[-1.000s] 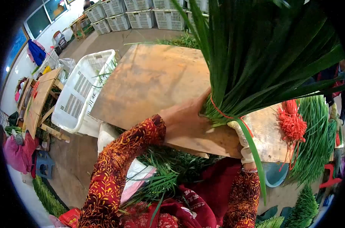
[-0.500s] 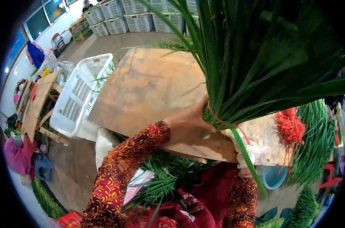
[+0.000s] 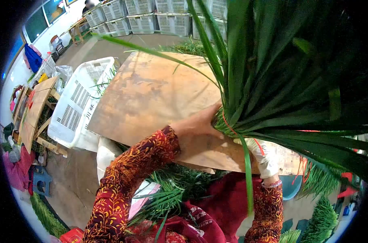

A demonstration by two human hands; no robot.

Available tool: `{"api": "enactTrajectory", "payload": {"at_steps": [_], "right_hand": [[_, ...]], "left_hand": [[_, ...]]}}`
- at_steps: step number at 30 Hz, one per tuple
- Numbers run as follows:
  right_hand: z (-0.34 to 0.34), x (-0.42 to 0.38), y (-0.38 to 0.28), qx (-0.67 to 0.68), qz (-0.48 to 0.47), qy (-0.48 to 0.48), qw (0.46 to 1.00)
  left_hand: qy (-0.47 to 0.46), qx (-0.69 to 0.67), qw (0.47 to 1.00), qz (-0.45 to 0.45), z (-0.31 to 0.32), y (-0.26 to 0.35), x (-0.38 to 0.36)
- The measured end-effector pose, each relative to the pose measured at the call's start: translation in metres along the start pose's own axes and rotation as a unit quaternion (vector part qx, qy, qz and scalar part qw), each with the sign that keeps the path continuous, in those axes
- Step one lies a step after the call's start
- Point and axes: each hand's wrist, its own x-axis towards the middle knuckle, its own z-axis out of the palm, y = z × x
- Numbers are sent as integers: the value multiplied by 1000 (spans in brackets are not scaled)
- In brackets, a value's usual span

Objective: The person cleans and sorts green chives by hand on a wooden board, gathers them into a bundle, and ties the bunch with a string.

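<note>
A big bundle of long green leaves (image 3: pixel 269 81) fans out toward the upper right, tied near its base with a thin red string (image 3: pixel 228 124). My left hand (image 3: pixel 202 121), bare, is wrapped round the tied base from the left. On the other side my right hand (image 3: pixel 261 156), in a pale glove, grips the base from below right, its fingertips partly hidden behind the leaves. One long leaf hangs down past the right wrist. Both hands are over the near edge of a wooden board (image 3: pixel 151 93). Loose green leaves (image 3: pixel 167 192) lie across the lap.
A white plastic basket (image 3: pixel 76 105) stands left of the board. Stacked white crates (image 3: pixel 141 24) line the back. A blue basin (image 3: pixel 290 187) is below the board at right, near more green bundles (image 3: pixel 324 218). A low wooden table (image 3: pixel 38 109) stands far left; a person (image 3: pixel 88 5) is at the back.
The leaf bundle has tilted and spread further right and down, now covering most of the red strings on the board. My right hand has turned with it and shifted slightly lower.
</note>
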Motion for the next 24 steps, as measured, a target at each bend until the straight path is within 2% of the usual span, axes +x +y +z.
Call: {"api": "enactTrajectory", "payload": {"at_steps": [2, 5, 6, 7, 8, 9, 10, 12, 15, 17, 18, 19, 21, 24], "right_hand": [[-1, -1, 0, -13, -10, 1, 1000], [1, 1, 3, -26, -26, 8, 999], [1, 1, 4, -32, -30, 9, 999], [0, 1, 3, -37, -30, 10, 999], [-1, 0, 2, -43, -28, 10, 999], [-3, 1, 0, -49, -26, 11, 998], [-4, -1, -2, -64, -22, 10, 998], [-4, -6, -6, -113, -33, 3, 993], [-2, -21, -10, -245, -108, -14, 963], [0, -24, -16, -296, -146, -14, 944], [3, -23, -20, -291, -138, -8, 947], [6, -20, -23, -267, -116, -1, 957], [19, -11, -35, -183, -20, 24, 983], [32, 5, -32, -54, -60, 6, 997]], "left_hand": [[-20, -29, 999, -12, -1, -10, 5], [47, 6, 993, 111, 0, 1, 12], [-112, 49, 991, 49, -17, 22, 18], [-269, 92, 959, -18, -33, 42, 21], [-195, 158, 963, 100, -15, 20, 18], [-86, 252, 941, 210, 3, -2, 15], [39, 336, 897, 284, 21, -25, 12], [116, 184, 971, 100, 36, -27, 17], [17, 55, 998, -8, 31, -29, 23], [-13, 1, 1000, 4, 19, -28, 18], [3, 43, 999, 3, 9, -19, 10], [18, 85, 996, 1, 3, -9, 8], [6, 83, 997, -4, -4, 17, 10], [1, 28, 1000, 14, 13, 12, 19]]}}
